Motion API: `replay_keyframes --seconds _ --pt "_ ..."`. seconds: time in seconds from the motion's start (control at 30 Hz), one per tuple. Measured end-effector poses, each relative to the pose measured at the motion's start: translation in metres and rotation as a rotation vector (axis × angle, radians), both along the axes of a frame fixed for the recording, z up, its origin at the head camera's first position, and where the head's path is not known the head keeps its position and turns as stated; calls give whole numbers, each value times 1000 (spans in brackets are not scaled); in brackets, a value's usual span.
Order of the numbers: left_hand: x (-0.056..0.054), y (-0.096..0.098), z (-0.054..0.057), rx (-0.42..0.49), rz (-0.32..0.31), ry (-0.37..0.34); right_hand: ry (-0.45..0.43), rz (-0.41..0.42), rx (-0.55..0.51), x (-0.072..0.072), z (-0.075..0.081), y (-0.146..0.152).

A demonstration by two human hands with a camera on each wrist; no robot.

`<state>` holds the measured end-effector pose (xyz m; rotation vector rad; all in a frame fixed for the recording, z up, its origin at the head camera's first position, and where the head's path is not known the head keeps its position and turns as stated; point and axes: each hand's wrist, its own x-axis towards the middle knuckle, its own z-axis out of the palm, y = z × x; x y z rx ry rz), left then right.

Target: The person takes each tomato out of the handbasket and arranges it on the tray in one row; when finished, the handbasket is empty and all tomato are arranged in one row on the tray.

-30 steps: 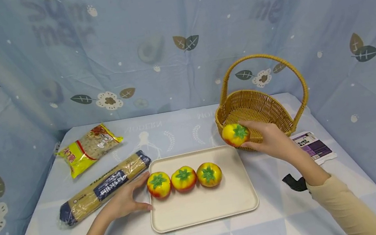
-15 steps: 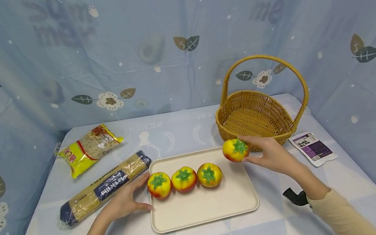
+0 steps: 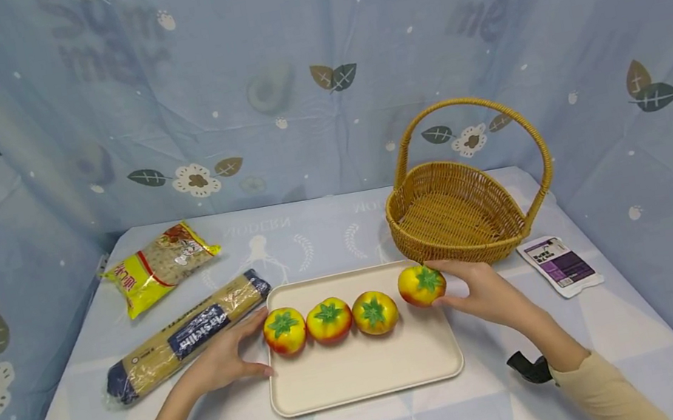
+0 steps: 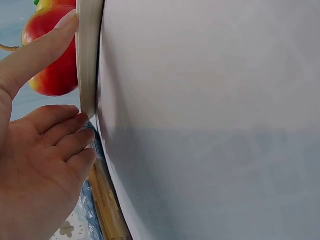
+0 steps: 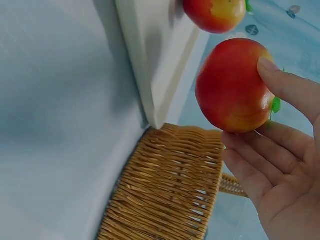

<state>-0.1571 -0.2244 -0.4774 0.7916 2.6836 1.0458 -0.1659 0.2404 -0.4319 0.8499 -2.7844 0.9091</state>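
Observation:
My right hand [image 3: 484, 290] pinches a red-and-yellow tomato [image 3: 420, 286] with a green star-shaped top, thumb on one side and fingers on the other. In the right wrist view that tomato [image 5: 234, 86] hangs above the tray [image 5: 137, 60], apart from its surface. Along the tray's left half, three similar tomatoes stand in a row: a left one [image 3: 286, 331], a middle one [image 3: 329, 319] and a right one [image 3: 375, 312]. My left hand [image 3: 222, 358] rests at the left edge of the cream tray [image 3: 367, 385], its thumb and relaxed fingers touching the rim.
A wicker basket [image 3: 423, 243] with a tall handle stands behind the tray's right corner. Beside it lies a purple-and-white packet [image 3: 560, 266]. To the left are a long pasta pack [image 3: 190, 336] and a yellow-ended bag [image 3: 160, 266]. A patterned curtain [image 3: 276, 138] hangs behind.
My right hand has carried the tomato from the basket's front rim toward me, over the tray's right back part. My left hand and the three tomatoes in the row have stayed put.

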Motion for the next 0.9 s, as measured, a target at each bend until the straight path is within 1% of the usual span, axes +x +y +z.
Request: replay_keyframes --seconds 0.17,0.37,0.6,0.73,0.9 --pt "0 0 0 5 0 -16 -15 13 3 2 -10 -2" --pt "0 0 -1 6 0 -20 -26 32 16 2 -21 -2" --pt "0 0 0 14 0 -15 -22 54 9 1 -26 -3" --pt "0 0 -1 13 -3 -10 -38 54 14 0 -29 -4" --pt "-1 0 -1 11 -5 -7 -60 51 -4 1 -30 -3"
